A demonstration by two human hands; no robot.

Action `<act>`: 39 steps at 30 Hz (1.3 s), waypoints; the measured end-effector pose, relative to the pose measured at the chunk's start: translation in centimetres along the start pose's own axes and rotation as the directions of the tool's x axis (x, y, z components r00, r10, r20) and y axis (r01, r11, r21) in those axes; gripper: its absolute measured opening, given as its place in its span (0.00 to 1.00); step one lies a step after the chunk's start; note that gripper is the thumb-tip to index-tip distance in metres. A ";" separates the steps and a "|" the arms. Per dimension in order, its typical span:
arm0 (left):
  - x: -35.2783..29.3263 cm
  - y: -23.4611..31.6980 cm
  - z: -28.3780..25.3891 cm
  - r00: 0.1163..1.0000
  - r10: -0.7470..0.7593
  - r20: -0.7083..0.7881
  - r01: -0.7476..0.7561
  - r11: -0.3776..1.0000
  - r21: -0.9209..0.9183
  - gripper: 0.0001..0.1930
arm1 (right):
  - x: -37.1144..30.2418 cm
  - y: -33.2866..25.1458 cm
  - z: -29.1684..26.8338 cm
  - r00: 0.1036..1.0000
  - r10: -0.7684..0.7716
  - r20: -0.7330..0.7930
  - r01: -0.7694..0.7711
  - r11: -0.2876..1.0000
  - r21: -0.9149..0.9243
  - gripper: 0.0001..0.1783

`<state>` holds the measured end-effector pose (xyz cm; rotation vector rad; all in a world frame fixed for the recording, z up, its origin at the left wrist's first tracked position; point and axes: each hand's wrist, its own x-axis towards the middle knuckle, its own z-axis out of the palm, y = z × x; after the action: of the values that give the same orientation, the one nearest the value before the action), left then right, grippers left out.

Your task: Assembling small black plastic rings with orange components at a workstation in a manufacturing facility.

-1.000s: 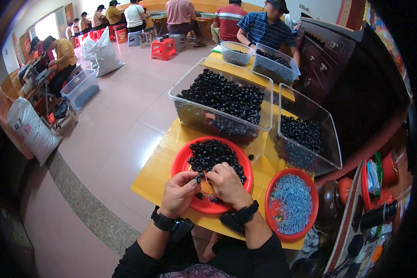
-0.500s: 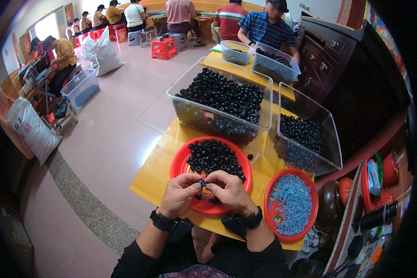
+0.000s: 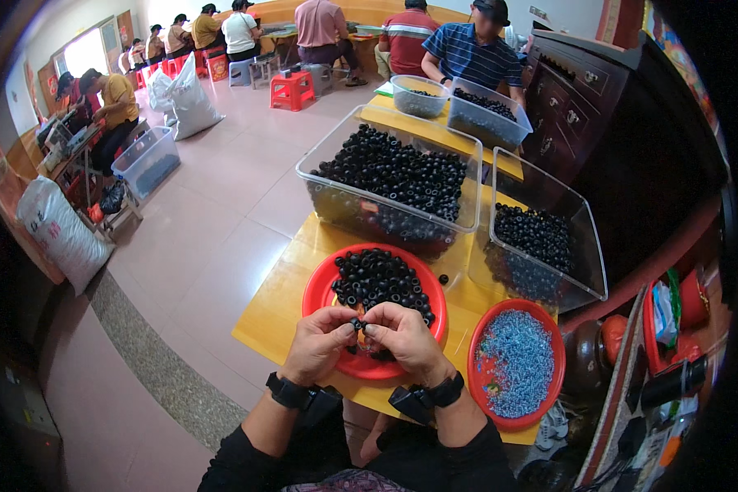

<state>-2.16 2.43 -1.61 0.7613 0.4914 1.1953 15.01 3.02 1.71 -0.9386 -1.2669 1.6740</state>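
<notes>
My left hand and my right hand meet over the near part of a red round tray. Their fingertips pinch a small black ring-shaped piece between them, and the fingers partly cover it. Beyond my fingers, many more hollow black pieces are heaped in the tray. To the right lies a second red tray, filled with tiny pale blue pieces too small to make out singly.
On the yellow table, a large clear bin and another clear bin hold black pieces. One loose black piece lies beside my tray. Across the table sits a person behind smaller tubs. A dark cabinet stands at the right.
The view has shifted very slightly. Both hands stay over the red tray, still pinching the small black ring-shaped piece.
</notes>
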 end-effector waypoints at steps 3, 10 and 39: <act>0.0 0.0 -0.2 1.000 -0.005 0.001 0.005 1.000 0.004 0.11 | -0.1 -0.4 0.2 1.000 0.013 -0.016 -0.013 0.999 -0.032 0.05; 0.3 -0.4 -0.4 0.999 -0.012 0.035 0.012 1.000 0.015 0.10 | -0.4 -0.8 -0.1 0.997 0.005 -0.072 -0.005 1.000 0.007 0.05; 0.0 -0.2 0.6 1.000 0.009 0.019 -0.012 0.989 0.150 0.12 | -0.5 -0.4 0.2 0.965 -0.179 -0.194 0.113 0.944 -0.309 0.04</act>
<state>-1.63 2.27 -1.37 0.9035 0.5677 1.1695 15.10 2.58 2.19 -1.1423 -1.4212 1.2469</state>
